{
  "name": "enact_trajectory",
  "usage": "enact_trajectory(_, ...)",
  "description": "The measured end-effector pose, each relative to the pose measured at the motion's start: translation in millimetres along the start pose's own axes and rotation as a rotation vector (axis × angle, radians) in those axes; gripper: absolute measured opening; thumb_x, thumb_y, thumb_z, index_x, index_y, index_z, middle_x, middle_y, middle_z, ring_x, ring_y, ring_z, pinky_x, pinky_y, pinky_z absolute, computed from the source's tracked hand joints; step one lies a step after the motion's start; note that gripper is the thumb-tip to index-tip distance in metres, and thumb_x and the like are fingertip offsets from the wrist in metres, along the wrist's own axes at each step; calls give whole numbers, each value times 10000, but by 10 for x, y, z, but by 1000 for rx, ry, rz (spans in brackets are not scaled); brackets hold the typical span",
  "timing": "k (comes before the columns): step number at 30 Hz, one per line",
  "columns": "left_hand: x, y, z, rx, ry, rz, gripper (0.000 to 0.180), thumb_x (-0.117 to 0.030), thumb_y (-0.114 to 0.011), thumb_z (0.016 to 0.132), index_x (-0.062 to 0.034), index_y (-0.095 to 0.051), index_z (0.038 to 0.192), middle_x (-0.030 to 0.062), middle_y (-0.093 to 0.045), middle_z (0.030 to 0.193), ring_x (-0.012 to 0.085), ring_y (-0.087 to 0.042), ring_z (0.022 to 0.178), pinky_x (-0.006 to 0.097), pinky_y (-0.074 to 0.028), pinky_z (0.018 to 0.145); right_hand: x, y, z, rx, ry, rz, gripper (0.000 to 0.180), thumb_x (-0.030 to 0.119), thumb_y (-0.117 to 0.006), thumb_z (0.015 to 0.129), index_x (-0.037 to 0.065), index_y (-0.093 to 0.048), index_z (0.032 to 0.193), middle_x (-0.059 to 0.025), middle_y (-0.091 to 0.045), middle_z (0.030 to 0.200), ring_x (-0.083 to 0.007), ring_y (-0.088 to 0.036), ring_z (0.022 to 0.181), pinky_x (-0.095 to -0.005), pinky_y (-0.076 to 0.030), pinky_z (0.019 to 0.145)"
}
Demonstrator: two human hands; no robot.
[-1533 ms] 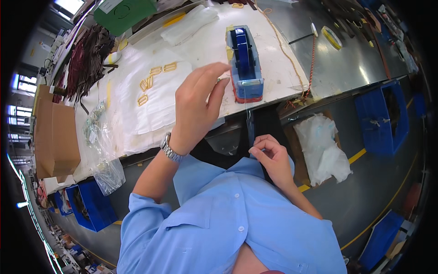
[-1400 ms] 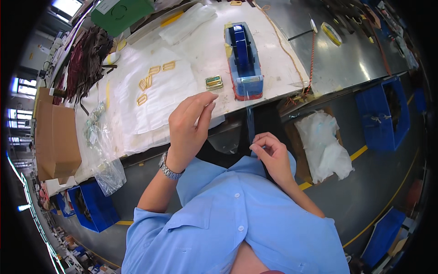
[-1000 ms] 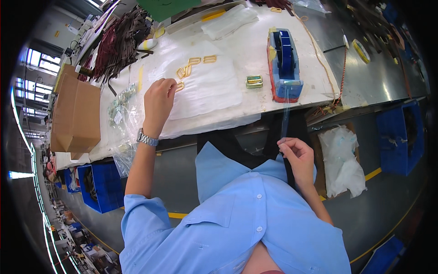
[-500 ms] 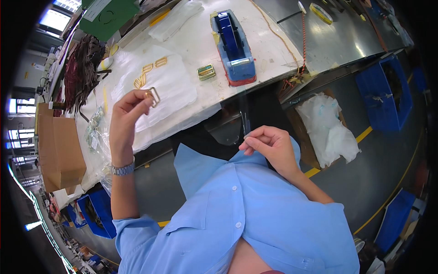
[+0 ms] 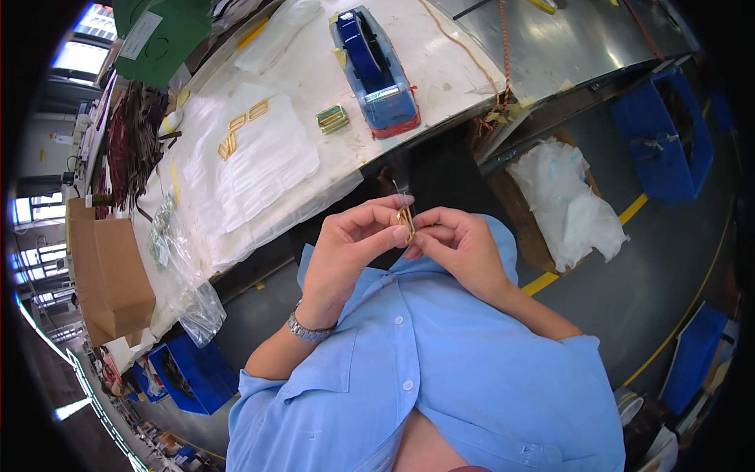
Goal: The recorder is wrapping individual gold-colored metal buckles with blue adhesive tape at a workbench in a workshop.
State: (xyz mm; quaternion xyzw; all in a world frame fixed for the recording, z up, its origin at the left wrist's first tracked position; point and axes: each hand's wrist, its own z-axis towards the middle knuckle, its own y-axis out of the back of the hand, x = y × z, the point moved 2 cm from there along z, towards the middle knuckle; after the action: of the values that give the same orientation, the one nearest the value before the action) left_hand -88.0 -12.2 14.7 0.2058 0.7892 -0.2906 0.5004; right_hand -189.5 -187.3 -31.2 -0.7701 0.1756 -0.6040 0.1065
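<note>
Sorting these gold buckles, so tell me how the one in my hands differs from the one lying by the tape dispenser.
The held buckle is pinched between left hand and right hand, seen edge-on above the lap. The table buckle lies flat and untouched on the table, left of the blue tape dispenser, showing its full rectangle. Both are gold-coloured metal.

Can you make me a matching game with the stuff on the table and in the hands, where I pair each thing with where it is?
Things:
1. blue tape dispenser
2. gold buckle
3. cardboard box
4. blue bin

Places:
A. pinched between the left hand and the right hand
B. at the table's left end
C. on the floor to the right, below the table edge
D. standing on the white tabletop, near its front edge

Pairs: 1-D, 2-A, 3-B, 4-C
</note>
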Motion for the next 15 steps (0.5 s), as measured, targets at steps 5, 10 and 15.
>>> enact_trajectory(5, 38, -5, 78, -36, 49, -8, 117, -65, -792, 996, 15, -786, 1082, 137, -768, 1222, 167, -709, 1116, 339, -554, 1017, 22, -6, -2, -1, -6, 3, 187, 35, -671, 1087, -81, -686, 1232, -149, -812, 1103, -163, -782, 970, -293, -625, 894)
enact_trajectory(10, 169, 102, 124, -30, 100, -3, 125, -89, -767, 1032, -5, -768, 1123, 135, -795, 1214, 159, -737, 1088, 347, -575, 1009, 40, 20, 14, 52, -73, 107, 235, 17, -642, 1093, -76, -640, 1309, -191, -799, 1193, -215, -790, 1051, -331, -631, 958)
enact_trajectory(15, 195, 156, 179, -40, 143, -65, 129, -96, -776, 1027, -3, -751, 1113, 134, -791, 1209, 167, -741, 1057, 335, -588, 974, -27, 9, 5, 52, -43, 182, 256, -31, -621, 1083, -51, -552, 1328, -237, -777, 1240, -261, -777, 1145, -373, -624, 1017)
